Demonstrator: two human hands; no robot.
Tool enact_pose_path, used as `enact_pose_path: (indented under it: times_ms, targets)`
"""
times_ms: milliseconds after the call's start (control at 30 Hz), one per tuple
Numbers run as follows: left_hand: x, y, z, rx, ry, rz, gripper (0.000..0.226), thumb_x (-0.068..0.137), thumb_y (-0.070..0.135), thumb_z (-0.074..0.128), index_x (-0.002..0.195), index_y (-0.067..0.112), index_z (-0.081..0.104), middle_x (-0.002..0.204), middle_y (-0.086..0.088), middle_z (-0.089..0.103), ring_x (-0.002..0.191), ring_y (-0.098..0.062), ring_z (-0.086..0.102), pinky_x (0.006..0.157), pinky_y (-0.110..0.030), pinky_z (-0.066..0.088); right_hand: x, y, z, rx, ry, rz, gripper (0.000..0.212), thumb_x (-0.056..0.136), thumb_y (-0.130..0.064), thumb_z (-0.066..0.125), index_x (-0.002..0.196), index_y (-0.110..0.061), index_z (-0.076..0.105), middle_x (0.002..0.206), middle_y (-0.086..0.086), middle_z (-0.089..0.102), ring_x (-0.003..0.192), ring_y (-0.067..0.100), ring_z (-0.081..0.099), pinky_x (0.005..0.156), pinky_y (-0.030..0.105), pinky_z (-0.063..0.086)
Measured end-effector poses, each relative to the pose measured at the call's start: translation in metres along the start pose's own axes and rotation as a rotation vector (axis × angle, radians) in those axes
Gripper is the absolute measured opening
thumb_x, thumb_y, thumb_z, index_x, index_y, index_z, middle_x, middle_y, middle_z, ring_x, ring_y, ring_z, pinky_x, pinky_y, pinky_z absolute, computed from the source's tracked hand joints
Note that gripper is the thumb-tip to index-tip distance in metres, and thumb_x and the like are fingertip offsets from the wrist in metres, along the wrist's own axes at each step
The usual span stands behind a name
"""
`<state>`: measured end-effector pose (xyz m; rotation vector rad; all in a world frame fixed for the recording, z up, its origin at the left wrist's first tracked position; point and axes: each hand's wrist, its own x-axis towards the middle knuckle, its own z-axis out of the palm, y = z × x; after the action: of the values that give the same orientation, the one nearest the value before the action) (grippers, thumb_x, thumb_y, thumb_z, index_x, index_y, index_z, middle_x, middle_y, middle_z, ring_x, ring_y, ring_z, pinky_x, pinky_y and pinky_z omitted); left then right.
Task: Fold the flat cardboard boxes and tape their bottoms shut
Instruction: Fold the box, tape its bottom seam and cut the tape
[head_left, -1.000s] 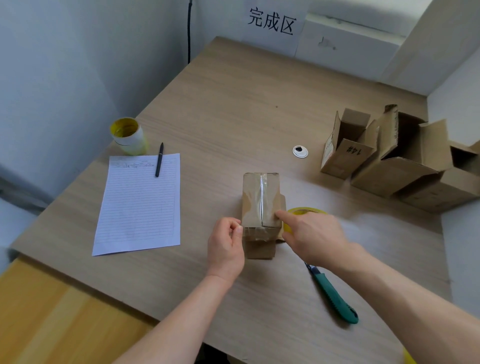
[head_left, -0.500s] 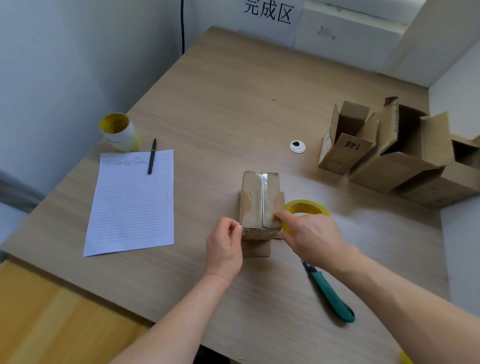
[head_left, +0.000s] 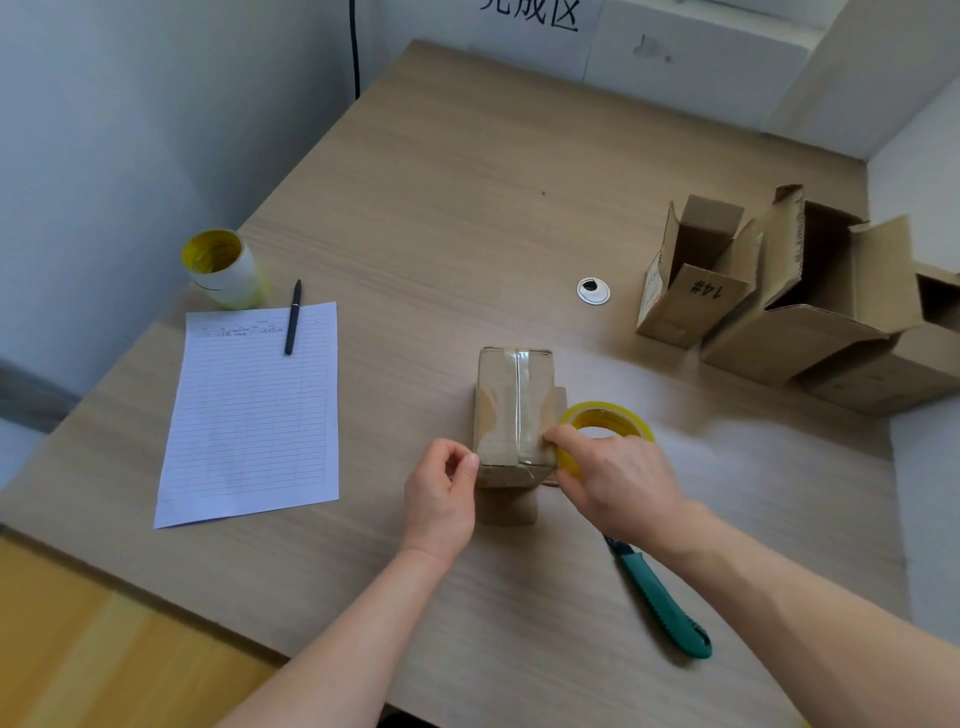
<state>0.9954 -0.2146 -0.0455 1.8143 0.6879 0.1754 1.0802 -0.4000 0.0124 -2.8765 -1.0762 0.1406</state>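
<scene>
**Item: cardboard box (head_left: 514, 415).** Stands bottom-up on the wooden desk (head_left: 467, 208), near the front edge, between the two hands. Clear tape strip (head_left: 521, 395) runs along the closed bottom seam and turns over the near edge.

**Left hand (head_left: 441, 493).** Fingers curled, thumb and forefinger tips together at the box's near left edge. Whether they pinch a tape end or only steady the box cannot be told.

**Right hand (head_left: 618, 478).** Forefinger stretched out, pressing the tape's near right edge. The other fingers are tucked under, so their hold cannot be told.

**Change over the last second.** Almost none: box, hands and pressing fingertip keep their places, and only the head camera has shifted. Judgement: this is the smoothing-down stage, and this box's bottom is close to sealed.

**Also on the desk.**
- Yellow tape roll (head_left: 605, 406), just right of the box, partly under the right hand.
- Green utility knife (head_left: 665, 608), near the right forearm.
- Folded boxes (head_left: 696, 291), far right, one marked 14#.
- Lined sheet (head_left: 254, 410), with a pen (head_left: 293, 325) across its top.
</scene>
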Motion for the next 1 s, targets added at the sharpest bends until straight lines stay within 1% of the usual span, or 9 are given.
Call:
enact_pose_path:
  times_ms: [133,200,267,333,500,700,767,867,1000]
  targets:
    - [0.015,0.002,-0.005,-0.134,0.068,-0.257,0.02,0.09,0.025,0.065,0.104,0.016,0.054,0.099,-0.006,0.064,0.1,-0.027,0.065,0.086,-0.036,0.048,0.001,0.003,0.001,0.021,-0.024,-0.01,0.033,0.093,-0.04,0.051,0.126,-0.031,0.051,0.078,0.001,0.069,0.072,0.03,0.064,0.054,0.035,0.04]
    - [0.023,0.012,-0.01,0.112,0.15,0.044,0.037,0.092,0.033,0.06,0.123,0.014,0.055,0.121,-0.006,0.058,0.121,-0.027,0.054,0.099,-0.034,0.041,0.002,0.004,0.001,0.023,-0.027,-0.015,0.032,0.094,-0.041,0.049,0.125,-0.032,0.05,0.078,0.001,0.069,0.072,0.03,0.064,0.053,0.035,0.04]
    - [0.032,0.024,-0.008,0.455,-0.049,0.533,0.06,0.087,0.053,0.054,0.139,0.022,0.048,0.146,-0.007,0.045,0.139,-0.027,0.036,0.111,-0.039,0.029,0.003,0.005,0.002,0.027,-0.016,-0.022,0.03,0.093,-0.042,0.05,0.122,-0.033,0.049,0.079,0.002,0.07,0.072,0.031,0.065,0.053,0.036,0.041]
    - [0.043,0.029,0.002,0.738,-0.306,0.807,0.072,0.084,0.067,0.044,0.147,0.034,0.033,0.161,-0.004,0.026,0.149,-0.031,0.02,0.113,-0.052,0.024,0.003,0.007,0.003,0.027,-0.007,-0.041,0.033,0.092,-0.043,0.051,0.124,-0.032,0.047,0.082,0.003,0.071,0.073,0.032,0.066,0.053,0.036,0.043]
    - [0.058,0.029,0.015,1.09,-0.491,0.965,0.074,0.085,0.066,0.034,0.143,0.021,0.038,0.156,-0.005,0.039,0.143,-0.036,0.034,0.098,-0.066,0.041,0.008,0.012,0.004,0.073,-0.004,-0.071,0.046,0.093,-0.046,0.05,0.136,-0.032,0.041,0.095,0.005,0.072,0.083,0.035,0.066,0.061,0.039,0.045]
    - [0.055,0.043,0.013,1.126,-0.554,0.876,0.078,0.087,0.066,0.028,0.155,0.027,0.02,0.163,-0.003,0.021,0.15,-0.035,0.015,0.116,-0.062,0.02,0.006,0.027,-0.002,0.159,-0.067,-0.133,0.057,0.087,-0.064,0.035,0.135,-0.036,0.04,0.106,-0.001,0.072,0.094,0.026,0.065,0.083,0.037,0.044]
    - [0.057,0.056,0.014,1.107,-0.549,0.874,0.078,0.082,0.065,0.035,0.152,0.032,0.028,0.157,-0.007,0.033,0.144,-0.039,0.025,0.114,-0.059,0.024,0.007,0.029,-0.005,0.214,-0.116,-0.098,0.059,0.086,-0.057,0.042,0.139,-0.033,0.037,0.109,0.001,0.071,0.096,0.029,0.063,0.09,0.037,0.04]
    - [0.062,0.066,0.021,1.075,-0.528,0.987,0.068,0.07,0.06,0.05,0.132,0.031,0.053,0.133,-0.012,0.051,0.122,-0.041,0.043,0.104,-0.052,0.037,0.002,0.034,-0.01,0.363,-0.191,-0.005,0.057,0.081,-0.04,0.059,0.134,-0.03,0.041,0.11,0.003,0.069,0.101,0.031,0.061,0.086,0.033,0.04]
    - [0.063,0.065,0.025,1.117,-0.579,0.988,0.06,0.071,0.059,0.048,0.119,0.025,0.057,0.142,-0.01,0.044,0.142,-0.038,0.031,0.106,-0.057,0.028,-0.003,0.044,-0.013,0.524,-0.334,0.111,0.05,0.075,-0.034,0.066,0.122,-0.032,0.05,0.108,0.0,0.064,0.096,0.026,0.058,0.076,0.029,0.041]
